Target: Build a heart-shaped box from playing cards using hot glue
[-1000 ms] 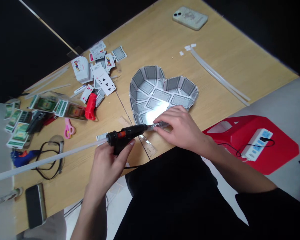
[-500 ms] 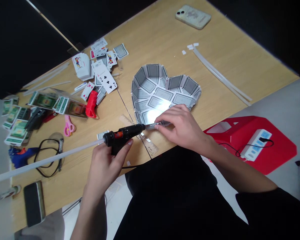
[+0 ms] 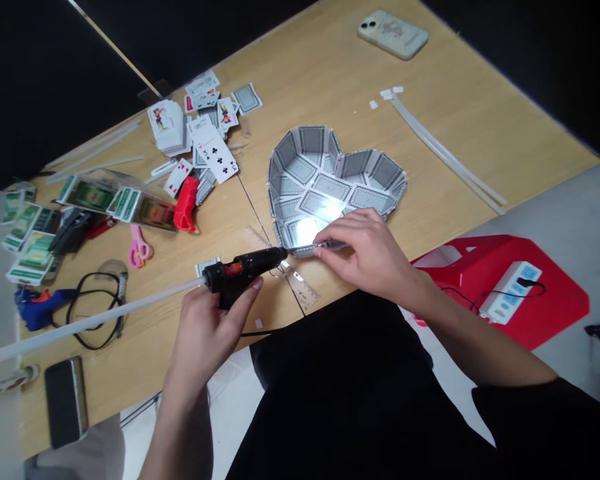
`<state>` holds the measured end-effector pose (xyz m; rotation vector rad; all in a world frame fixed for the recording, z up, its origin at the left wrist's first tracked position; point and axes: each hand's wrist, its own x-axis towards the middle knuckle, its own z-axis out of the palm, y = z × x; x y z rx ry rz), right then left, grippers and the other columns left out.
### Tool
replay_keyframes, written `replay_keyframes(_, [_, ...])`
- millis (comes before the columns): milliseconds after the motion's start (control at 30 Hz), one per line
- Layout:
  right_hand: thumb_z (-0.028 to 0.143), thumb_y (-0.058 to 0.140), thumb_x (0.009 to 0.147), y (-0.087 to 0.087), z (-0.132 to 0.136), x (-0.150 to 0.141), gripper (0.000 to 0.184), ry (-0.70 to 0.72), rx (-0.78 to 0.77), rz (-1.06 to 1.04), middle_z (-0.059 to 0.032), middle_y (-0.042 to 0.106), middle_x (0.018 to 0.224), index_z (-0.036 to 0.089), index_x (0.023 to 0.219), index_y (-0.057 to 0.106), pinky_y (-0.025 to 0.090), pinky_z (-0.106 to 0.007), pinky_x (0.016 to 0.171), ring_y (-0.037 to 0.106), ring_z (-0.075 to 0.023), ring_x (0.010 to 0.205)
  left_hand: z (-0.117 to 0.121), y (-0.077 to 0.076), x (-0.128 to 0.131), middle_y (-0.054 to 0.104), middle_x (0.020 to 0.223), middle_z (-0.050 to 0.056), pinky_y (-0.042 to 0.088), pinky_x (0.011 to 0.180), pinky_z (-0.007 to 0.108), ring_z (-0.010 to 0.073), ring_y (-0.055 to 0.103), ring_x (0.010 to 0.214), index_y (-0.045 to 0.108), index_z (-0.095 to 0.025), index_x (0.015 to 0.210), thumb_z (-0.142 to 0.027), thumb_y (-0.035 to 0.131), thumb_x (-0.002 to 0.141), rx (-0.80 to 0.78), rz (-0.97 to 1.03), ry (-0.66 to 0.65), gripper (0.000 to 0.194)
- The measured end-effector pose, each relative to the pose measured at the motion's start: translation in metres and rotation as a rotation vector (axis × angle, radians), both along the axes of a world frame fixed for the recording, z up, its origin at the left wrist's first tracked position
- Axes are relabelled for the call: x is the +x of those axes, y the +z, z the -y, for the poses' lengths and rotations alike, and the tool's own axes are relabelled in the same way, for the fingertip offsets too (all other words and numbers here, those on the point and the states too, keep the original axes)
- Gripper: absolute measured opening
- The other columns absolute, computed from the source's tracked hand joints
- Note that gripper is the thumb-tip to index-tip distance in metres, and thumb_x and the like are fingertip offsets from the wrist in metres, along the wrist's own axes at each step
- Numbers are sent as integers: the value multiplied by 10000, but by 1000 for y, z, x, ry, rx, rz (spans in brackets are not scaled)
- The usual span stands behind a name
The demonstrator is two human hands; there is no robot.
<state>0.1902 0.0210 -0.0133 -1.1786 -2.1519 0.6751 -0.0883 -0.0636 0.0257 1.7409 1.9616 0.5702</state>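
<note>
My left hand (image 3: 207, 327) is wrapped round the grip of a black hot glue gun (image 3: 243, 268), and a long clear glue stick (image 3: 95, 320) sticks out of its back to the left. The gun's nozzle points right at a small card piece (image 3: 325, 246) that my right hand (image 3: 367, 250) pinches against the near edge of a heart-shaped tray made of playing cards (image 3: 330, 183). The tray rests on the wooden table (image 3: 330, 73).
Loose playing cards (image 3: 205, 127), card boxes (image 3: 105, 200), a red tool (image 3: 185, 203), pink scissors (image 3: 141, 243), a blue glue gun (image 3: 40, 303) with cable and a dark phone (image 3: 65, 400) lie left. A clear ruler (image 3: 300, 285), glue sticks (image 3: 445, 153) and a pale phone (image 3: 393, 33) lie near. Right stands a red stool (image 3: 480, 267) with a power strip (image 3: 510, 291).
The glue gun has drawn slightly left along the tray's near edge; my right hand stays pinched on the card piece. The view has shifted a little.
</note>
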Motion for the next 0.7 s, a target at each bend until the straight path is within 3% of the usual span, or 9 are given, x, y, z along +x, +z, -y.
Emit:
replay_keyframes(433, [244,748,1002,1,1,0,31,5,8,2,4,864,1012,246,979,770,417,-426,988,779,-248,1000,5,-1,-6,425,525,-47,315,547,292,115,404,516,689,-181,677,-503,732,952,51,8,12,426])
replay_keyframes(700, [249,756,997,1,0,-1,32,5,17,-1,-4,861,991,239,973,776,419,-423,973,781,-245,967,4,1,-5,572,589,-9,361,570,307,137,486,545,750,-171,749,-532,728,954,34,-33,-10,416])
